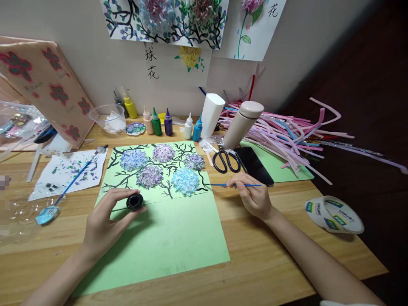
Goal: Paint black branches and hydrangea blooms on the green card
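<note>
My left hand (110,219) is closed around a small round container of black paint (135,201), held above the green paper. In a pinch, my right hand (250,193) holds a thin blue paintbrush (219,185), its tip at the right edge of the artwork. The artwork (127,185) is a light green sheet with black painted branches and several fluffy flowers, among them a bright blue one (185,181) and purple ones (149,176). Under it lies a larger green sheet (172,238), bare at the front.
Black-handled scissors (227,161) and a black phone (255,165) lie beyond my right hand. Paint bottles (156,122), a white cup (213,114) and a beige flask (244,123) line the back. Pink pipe cleaners (280,136) and a tape roll (334,214) are right; a stained tissue (72,172) is left.
</note>
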A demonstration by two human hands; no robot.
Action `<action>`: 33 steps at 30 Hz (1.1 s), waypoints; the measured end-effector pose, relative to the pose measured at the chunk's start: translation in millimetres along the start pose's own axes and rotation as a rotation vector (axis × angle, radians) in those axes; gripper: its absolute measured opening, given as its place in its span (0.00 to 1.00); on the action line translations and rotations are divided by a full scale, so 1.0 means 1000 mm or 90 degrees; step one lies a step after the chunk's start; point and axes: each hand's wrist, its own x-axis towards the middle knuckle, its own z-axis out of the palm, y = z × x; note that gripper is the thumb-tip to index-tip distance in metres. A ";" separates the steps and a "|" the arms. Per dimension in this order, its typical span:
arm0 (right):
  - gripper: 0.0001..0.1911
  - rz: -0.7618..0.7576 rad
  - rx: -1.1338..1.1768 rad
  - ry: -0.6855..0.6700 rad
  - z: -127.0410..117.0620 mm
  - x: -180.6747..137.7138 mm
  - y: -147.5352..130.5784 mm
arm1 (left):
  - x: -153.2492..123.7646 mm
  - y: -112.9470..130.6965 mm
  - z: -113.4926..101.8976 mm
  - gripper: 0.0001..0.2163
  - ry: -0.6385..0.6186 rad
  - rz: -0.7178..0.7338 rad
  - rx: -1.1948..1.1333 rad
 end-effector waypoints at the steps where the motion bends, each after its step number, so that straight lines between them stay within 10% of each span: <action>1: 0.11 -0.001 -0.001 -0.004 0.000 0.000 0.000 | 0.000 0.000 0.000 0.16 -0.001 0.001 -0.001; 33: 0.13 0.008 0.022 -0.022 -0.006 -0.002 -0.001 | 0.000 0.001 0.000 0.16 -0.006 0.002 -0.009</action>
